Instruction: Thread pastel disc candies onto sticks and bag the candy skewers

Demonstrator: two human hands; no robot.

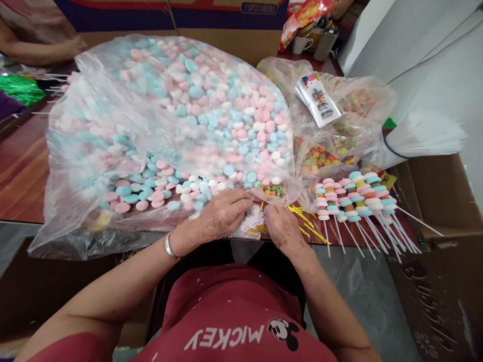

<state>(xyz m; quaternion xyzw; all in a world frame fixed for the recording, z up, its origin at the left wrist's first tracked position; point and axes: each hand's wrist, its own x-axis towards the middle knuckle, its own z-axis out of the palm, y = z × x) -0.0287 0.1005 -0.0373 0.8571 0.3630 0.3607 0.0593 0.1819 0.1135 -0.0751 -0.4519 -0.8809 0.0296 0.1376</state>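
Note:
My left hand [219, 215] is at the table's front edge, its fingers bent together beside a small printed wrapper [253, 220]. Just right of it, my right hand [284, 229] has its fingers curled in at the wrapper's other side; what they pinch is hidden. Behind both hands spreads a large clear bag [211, 110] of pink, blue and white candies. Yellow twist ties [311, 223] lie right of my right hand. Small ring candies [272, 189] show in plastic just beyond it. Farther right, candy skewers [354, 196] on white sticks are piled at the edge.
Bags of gummy candies [320, 157] and a stack of printed sleeves [320, 100] lie at the back right, near a bundle of white sticks [426, 136]. Cardboard boxes [433, 191] stand at the right. Another person's arm [41, 52] rests at the back left.

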